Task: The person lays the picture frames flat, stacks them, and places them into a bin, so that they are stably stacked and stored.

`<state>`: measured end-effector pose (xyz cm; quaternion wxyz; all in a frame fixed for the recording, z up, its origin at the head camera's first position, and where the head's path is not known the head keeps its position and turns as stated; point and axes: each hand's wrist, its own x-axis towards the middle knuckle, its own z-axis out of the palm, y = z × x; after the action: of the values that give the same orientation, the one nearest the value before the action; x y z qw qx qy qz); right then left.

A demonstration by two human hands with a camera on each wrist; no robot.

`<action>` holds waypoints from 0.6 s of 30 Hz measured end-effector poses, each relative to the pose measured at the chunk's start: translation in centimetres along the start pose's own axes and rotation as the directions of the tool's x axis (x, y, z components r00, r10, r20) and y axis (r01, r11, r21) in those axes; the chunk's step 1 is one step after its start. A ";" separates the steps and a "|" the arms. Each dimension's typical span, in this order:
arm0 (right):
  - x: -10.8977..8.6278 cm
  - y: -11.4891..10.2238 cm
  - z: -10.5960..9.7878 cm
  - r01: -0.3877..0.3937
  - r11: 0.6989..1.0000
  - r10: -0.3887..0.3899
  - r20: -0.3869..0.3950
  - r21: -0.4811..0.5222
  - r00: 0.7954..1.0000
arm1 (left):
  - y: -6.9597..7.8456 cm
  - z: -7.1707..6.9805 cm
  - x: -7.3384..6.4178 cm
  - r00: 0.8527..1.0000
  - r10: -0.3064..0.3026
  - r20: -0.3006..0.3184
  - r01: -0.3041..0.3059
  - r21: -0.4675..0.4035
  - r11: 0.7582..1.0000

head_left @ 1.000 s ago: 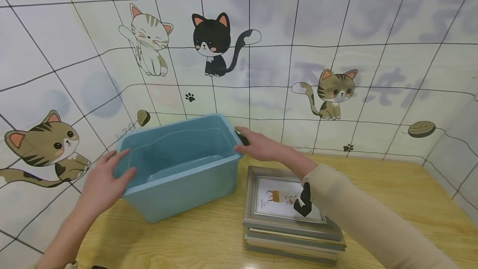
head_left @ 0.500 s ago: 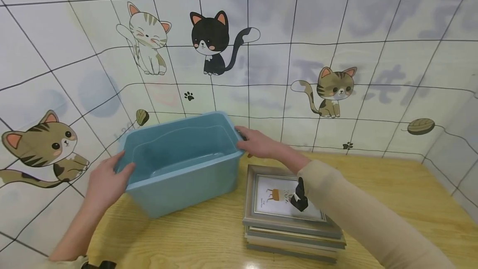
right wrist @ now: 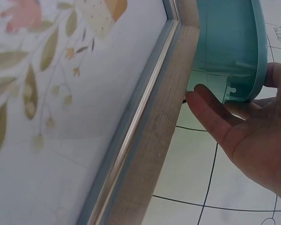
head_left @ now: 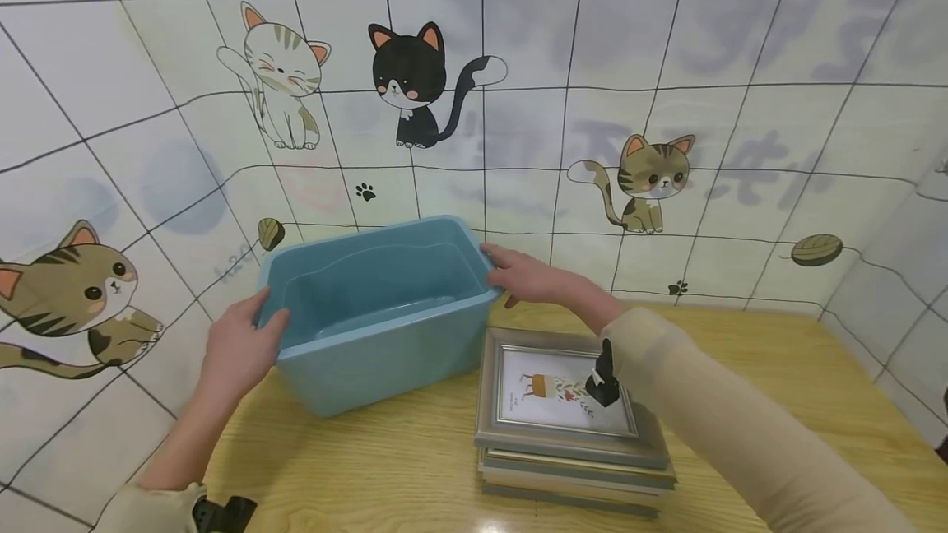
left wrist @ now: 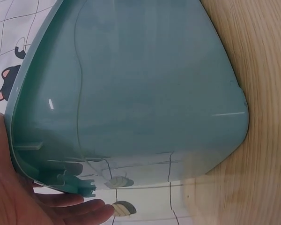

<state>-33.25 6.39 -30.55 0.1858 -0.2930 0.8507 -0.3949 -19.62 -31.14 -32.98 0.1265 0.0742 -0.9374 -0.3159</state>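
A light blue plastic bin (head_left: 385,368), open at the top, stands slanted on the table in the head view. My left hand (head_left: 240,344) grips the rim at its left end, thumb over the edge. In the left wrist view, the fingers (left wrist: 86,213) reach beneath that rim. At the opposite end my right hand (head_left: 529,278) holds the other short rim. The right wrist view has its fingers (right wrist: 215,122) tucked below the bin's lip (right wrist: 261,56). Both hands are on the bin's outer ends, and its visible inside holds nothing.
A stack of picture frames (head_left: 489,401) lies close to the bin's right side, under my right forearm (head_left: 681,385). The wooden table (head_left: 755,368) meets a tile-patterned wall (head_left: 533,138) with cartoon cats behind the bin and another wall at the left.
The bin has shifted right and slightly back, closer to the frames, with both hands on it. My left hand has closed in on the left rim. The frame stack stays put.
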 end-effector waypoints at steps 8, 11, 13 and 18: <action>-0.8 0.6 -0.9 -0.021 1.000 0.020 -0.022 -0.022 1.000 | 1.2 0.8 0.8 1.000 -0.005 0.026 0.005 -0.004 1.000; -1.2 0.8 -1.4 -0.031 0.998 0.030 -0.031 -0.046 0.999 | 1.8 1.4 1.4 1.000 -0.004 0.018 0.005 -0.023 1.000; -1.5 1.0 -1.7 -0.033 0.998 0.031 -0.032 -0.057 0.999 | 2.1 1.8 1.9 1.000 0.007 0.015 -0.006 -0.039 0.999; -2.5 1.6 -2.3 -0.040 0.997 0.038 -0.026 -0.068 0.999 | 2.3 2.6 3.1 0.999 0.038 0.032 -0.035 -0.083 0.996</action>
<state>-33.14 10.16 -30.21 0.1727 -0.2777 0.8716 -0.3653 -23.45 -28.46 -32.97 0.1196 0.0465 -0.9268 -0.3531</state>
